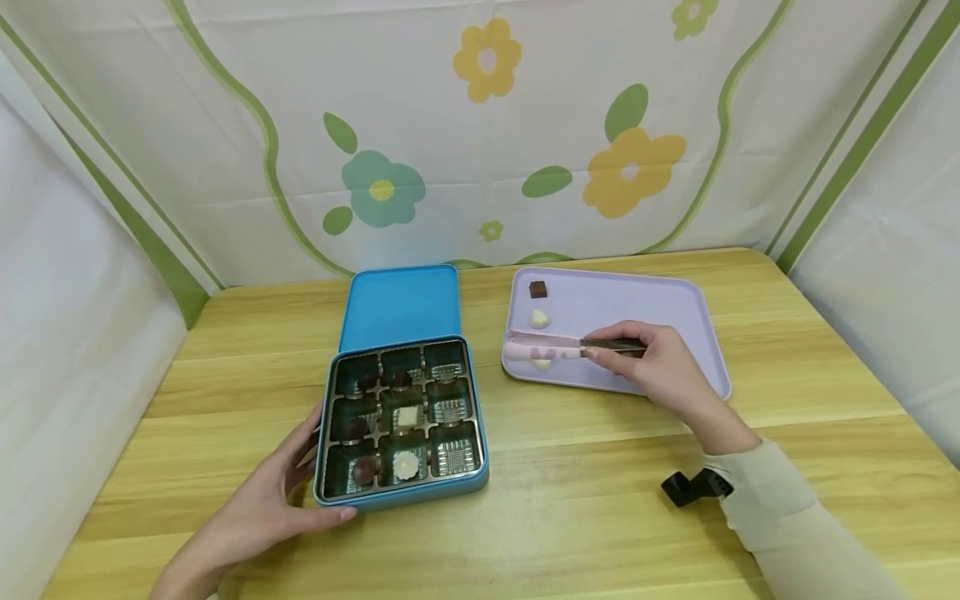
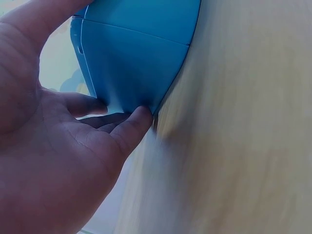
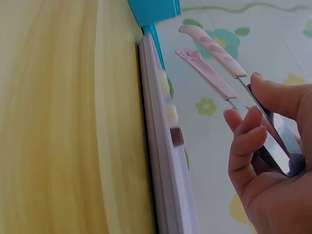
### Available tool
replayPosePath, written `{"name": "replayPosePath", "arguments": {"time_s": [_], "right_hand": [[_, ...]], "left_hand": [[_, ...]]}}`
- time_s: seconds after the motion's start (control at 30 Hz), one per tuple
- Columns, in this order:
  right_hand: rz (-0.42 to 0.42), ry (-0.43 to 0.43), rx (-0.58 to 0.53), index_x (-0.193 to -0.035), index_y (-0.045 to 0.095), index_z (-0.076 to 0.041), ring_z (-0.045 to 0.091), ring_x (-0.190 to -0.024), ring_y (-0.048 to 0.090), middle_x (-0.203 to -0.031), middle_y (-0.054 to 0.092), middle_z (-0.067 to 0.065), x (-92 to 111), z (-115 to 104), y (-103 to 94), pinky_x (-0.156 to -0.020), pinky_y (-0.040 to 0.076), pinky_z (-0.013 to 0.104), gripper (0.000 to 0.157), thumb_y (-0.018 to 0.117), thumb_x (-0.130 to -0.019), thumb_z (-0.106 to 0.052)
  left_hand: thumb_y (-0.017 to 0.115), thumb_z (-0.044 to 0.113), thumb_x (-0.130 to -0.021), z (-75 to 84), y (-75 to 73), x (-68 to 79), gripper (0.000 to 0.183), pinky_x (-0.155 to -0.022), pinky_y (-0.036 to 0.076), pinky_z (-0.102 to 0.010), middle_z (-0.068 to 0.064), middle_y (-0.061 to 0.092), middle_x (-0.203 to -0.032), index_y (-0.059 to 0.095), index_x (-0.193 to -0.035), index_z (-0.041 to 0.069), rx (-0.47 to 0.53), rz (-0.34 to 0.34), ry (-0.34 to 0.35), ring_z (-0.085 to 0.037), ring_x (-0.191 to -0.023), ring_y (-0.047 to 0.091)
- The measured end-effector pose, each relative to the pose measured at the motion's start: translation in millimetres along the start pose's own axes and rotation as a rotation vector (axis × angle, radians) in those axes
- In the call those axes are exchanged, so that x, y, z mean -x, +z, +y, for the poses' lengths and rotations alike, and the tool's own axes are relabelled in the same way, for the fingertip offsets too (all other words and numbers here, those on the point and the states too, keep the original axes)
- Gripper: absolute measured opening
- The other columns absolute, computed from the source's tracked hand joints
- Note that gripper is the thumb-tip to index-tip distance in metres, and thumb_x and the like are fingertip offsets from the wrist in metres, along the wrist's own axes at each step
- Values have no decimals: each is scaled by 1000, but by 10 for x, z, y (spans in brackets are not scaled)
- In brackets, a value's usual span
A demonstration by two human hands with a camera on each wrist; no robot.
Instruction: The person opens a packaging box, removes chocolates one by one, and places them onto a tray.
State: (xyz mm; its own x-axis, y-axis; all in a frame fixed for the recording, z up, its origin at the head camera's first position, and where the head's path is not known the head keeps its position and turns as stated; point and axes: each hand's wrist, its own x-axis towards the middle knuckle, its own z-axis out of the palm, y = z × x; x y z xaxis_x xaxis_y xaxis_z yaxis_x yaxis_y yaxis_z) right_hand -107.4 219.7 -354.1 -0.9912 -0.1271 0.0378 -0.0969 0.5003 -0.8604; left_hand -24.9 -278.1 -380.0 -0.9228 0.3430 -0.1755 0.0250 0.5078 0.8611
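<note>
A blue tin (image 1: 486, 462) with a compartment insert stands at the middle left, holding dark and white chocolates. My left hand (image 1: 258, 496) grips its near left corner, thumb along the front and fingers against the left side, as the left wrist view also shows. My right hand (image 1: 667, 367) holds pink-tipped tongs (image 1: 566, 352) by their metal handle, their two arms apart. Under them is a lilac tray (image 1: 637, 304). On it lie a dark square chocolate (image 1: 537, 289), a white chocolate (image 1: 539, 318) and another white chocolate (image 1: 542, 364), partly hidden by the tongs.
The tin's blue lid (image 1: 401, 304) lies behind it, partly covered by the tin. A wooden table (image 1: 570, 500) bears everything. A floral cloth (image 1: 420, 100) hangs along the back edge, with white cloth at both sides.
</note>
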Motion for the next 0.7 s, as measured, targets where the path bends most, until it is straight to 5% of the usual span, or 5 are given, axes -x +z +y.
{"name": "replayPosePath", "arguments": {"time_s": [0.27, 0.7], "right_hand": [[27, -241, 48, -113, 84, -17, 11, -100, 70, -110, 81, 2, -113, -307, 381, -85, 57, 23, 19, 86, -94, -19], [-28, -390, 46, -112, 83, -8, 14, -90, 73, -101, 78, 6, -322, -713, 857, -80, 63, 30, 19, 85, -94, -14]], "left_hand": [[95, 26, -83, 0, -14, 10, 130, -108, 40, -12, -27, 16, -178, 2, -175, 25, -12, 5, -22, -58, -153, 36], [95, 26, -83, -7, 3, 6, 131, -109, 39, -11, -26, 15, -179, 2, -175, 25, 6, 6, -1, -58, -154, 35]]}}
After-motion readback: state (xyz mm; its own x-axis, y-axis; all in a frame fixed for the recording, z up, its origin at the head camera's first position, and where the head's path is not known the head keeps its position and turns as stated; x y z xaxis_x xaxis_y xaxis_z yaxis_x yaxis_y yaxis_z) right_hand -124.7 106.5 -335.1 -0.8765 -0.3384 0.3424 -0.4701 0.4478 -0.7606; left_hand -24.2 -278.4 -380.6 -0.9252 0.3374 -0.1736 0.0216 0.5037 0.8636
